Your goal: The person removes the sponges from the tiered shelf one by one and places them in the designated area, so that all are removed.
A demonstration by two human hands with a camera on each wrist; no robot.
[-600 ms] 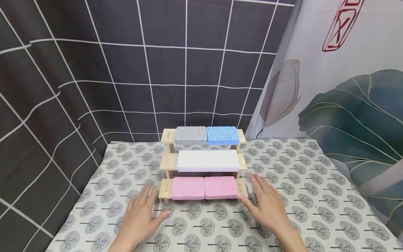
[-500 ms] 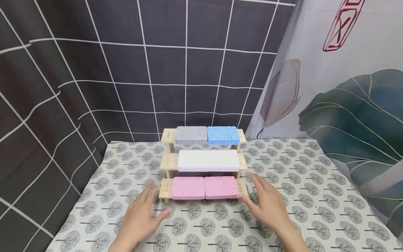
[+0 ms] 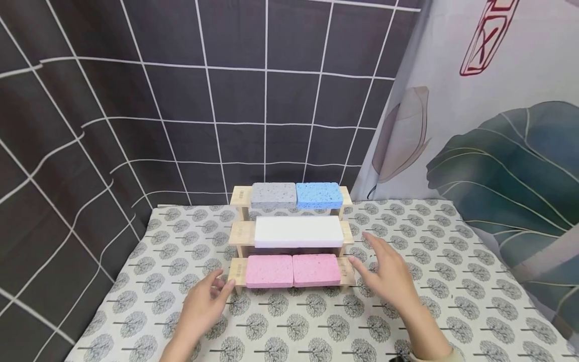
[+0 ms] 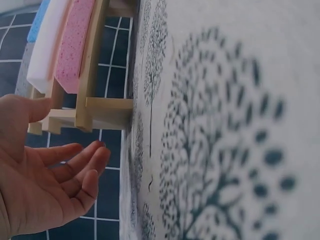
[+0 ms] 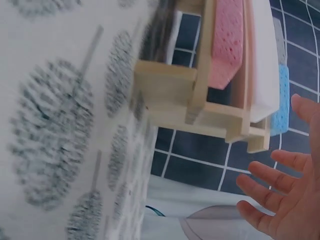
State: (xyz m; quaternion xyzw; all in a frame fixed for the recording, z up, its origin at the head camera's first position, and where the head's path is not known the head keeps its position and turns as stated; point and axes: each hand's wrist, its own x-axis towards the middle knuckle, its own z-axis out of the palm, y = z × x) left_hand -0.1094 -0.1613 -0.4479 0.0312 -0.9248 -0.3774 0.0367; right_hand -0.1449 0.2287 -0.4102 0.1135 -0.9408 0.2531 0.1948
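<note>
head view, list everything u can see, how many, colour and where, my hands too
rack: 1, pale wood, centre
pink sponges: 2, pink, rack's lowest level, side by side
white block: 1, white, rack's middle level
grey sponge: 1, grey, rack's top level, left
blue sponge: 1, blue, rack's top level, right
cloth: 1, whitish with dark trees, under rack
dark sheet: at least 1, dark with white grid, behind and left
pale sheet: 1, pale with leaf print, right
sleeve: 1, pale, bottom right
left grip: 1, bare, by rack's lower left end
right grip: 1, bare, right of rack
</note>
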